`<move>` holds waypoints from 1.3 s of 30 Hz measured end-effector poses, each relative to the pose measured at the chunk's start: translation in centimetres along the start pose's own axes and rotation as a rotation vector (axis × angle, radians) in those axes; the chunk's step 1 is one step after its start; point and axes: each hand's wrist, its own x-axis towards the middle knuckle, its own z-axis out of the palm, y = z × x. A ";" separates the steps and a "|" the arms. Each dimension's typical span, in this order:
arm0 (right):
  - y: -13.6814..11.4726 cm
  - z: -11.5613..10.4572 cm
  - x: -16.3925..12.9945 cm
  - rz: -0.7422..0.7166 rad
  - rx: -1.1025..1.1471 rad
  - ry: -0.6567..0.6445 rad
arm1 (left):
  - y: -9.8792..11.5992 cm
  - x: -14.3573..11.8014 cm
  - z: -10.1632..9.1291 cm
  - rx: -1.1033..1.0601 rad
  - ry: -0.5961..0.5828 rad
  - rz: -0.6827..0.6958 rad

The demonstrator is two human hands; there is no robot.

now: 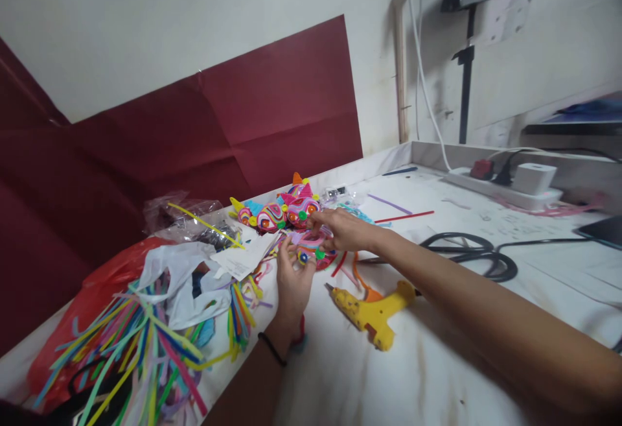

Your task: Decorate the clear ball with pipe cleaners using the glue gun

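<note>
My left hand (294,283), with a black band at its wrist, curls its fingers around the near side of a round, colourful pipe-cleaner craft piece (311,240). Pink and purple strands and green and blue button-like spots show on it. From the right, my right hand (344,229) reaches over the same piece, fingers bent and gripping its far edge; part of the hold is hidden. Just behind stand several finished-looking pipe-cleaner animal heads (270,216) with pointed ears and round eyes. A yellow glue gun (372,312) lies on the table to the right of my left hand.
Loose pipe cleaners (146,342), a white plastic bag (189,277) and a red bag (102,290) crowd the left. A black cable (500,264) coils at right, before a white power strip (505,187). White paper (245,256) lies by the heads.
</note>
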 end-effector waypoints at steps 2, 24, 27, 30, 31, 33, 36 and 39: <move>0.0 0.0 0.0 0.009 0.001 0.005 | -0.1 0.1 0.0 -0.008 -0.009 0.005; 0.3 0.6 -0.3 0.005 0.022 0.022 | 0.4 -0.5 0.3 -0.073 -0.051 -0.014; 0.3 0.5 -0.3 0.005 0.022 0.022 | 0.4 -0.5 0.5 -0.045 -0.029 -0.013; 0.3 0.6 -0.3 0.004 0.020 0.024 | 0.2 -0.5 0.6 -0.013 -0.008 0.027; 0.3 0.7 -0.3 0.002 0.019 0.025 | 0.2 -0.5 0.7 0.006 -0.004 0.048; 0.3 0.7 -0.3 -0.002 0.016 0.027 | 0.0 -0.5 0.7 0.060 0.002 0.084; 0.3 0.8 -0.3 -0.007 0.016 0.032 | -0.2 -0.5 0.7 0.131 0.000 0.111; 0.2 0.7 -0.4 -0.011 0.021 0.036 | -0.6 -0.5 0.7 0.158 0.011 0.127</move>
